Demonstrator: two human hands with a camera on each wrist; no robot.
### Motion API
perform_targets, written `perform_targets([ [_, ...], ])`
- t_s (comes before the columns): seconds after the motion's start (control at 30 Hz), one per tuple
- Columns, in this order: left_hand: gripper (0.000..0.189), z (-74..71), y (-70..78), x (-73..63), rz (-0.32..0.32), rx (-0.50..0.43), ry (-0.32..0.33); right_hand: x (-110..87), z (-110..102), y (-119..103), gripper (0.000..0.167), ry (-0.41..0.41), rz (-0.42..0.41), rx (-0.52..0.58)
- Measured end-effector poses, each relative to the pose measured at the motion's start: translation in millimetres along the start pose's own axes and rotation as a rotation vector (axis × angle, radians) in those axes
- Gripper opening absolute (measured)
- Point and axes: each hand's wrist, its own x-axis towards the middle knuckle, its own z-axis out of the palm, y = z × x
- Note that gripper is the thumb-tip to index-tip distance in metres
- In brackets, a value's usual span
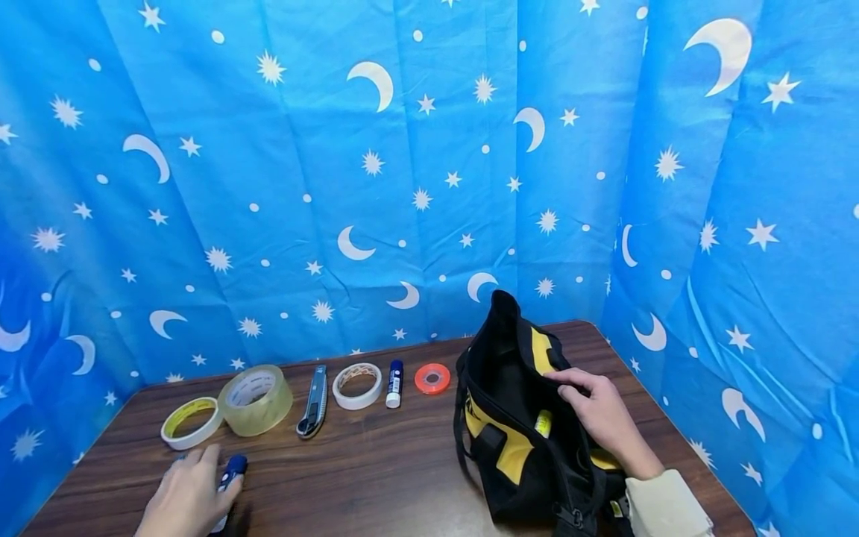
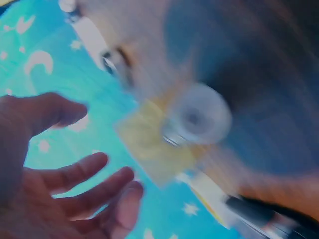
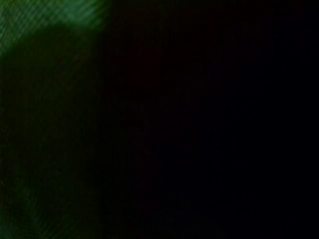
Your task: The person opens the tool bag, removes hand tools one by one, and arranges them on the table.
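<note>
My left hand point(image 1: 191, 492) is low over the table at the left, beside a blue-capped glue stick point(image 1: 233, 471) that its thumb partly covers. In the left wrist view the thumb and fingers point(image 2: 94, 199) are spread apart, with nothing seen between them. My right hand point(image 1: 604, 410) pinches the far-right rim of a black and yellow tool bag point(image 1: 513, 455), whose mouth gapes. Inside the bag shows a small yellow-green item point(image 1: 543, 424), its kind unclear. The right wrist view is nearly black.
Along the table's back stand a white tape roll point(image 1: 213, 425), a wide clear packing tape roll point(image 1: 258, 421), a utility knife point(image 1: 313, 403), another white tape roll point(image 1: 358, 403), a second glue stick point(image 1: 394, 384) and a red tape roll point(image 1: 432, 379). A blue curtain point(image 1: 429, 149) hangs behind.
</note>
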Motion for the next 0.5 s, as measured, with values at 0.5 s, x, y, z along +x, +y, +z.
perform_targets([
  [0.5, 0.009, -9.0, 156.7, 6.8, 0.453, -0.261, 0.357, 0.4, -1, 2, 0.026, 0.005, 0.01, 0.025],
])
